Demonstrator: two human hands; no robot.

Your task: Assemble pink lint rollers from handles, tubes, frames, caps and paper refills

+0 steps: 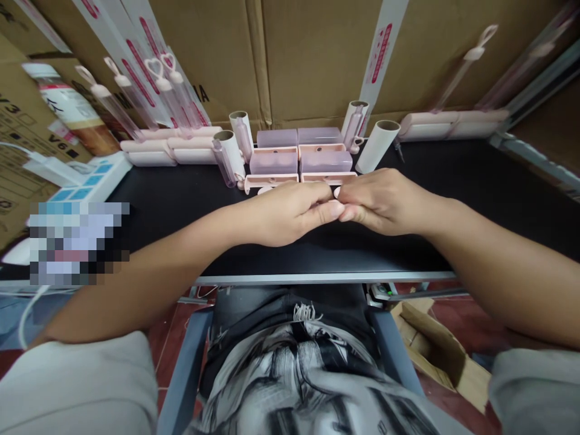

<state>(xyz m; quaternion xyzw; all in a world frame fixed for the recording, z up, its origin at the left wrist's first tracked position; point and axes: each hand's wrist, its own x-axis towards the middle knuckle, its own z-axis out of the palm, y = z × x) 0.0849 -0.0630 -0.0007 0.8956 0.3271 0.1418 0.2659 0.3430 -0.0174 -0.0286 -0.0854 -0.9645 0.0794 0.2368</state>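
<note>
Over the black tabletop, my left hand and my right hand meet at the fingertips, both closed in a pinch. Whatever lies between them is too small and hidden to name. Just beyond are open pink cases with translucent lilac lids, set in two rows. White cardboard tubes stand on both sides, one at the right and one at the left, with small translucent lilac tubes leaning against some of them.
Pink cases with heart-topped wands stand at the back left, more pink cases at the back right. A drink bottle, a power strip and a pixelated object are at the left. Cardboard walls the back.
</note>
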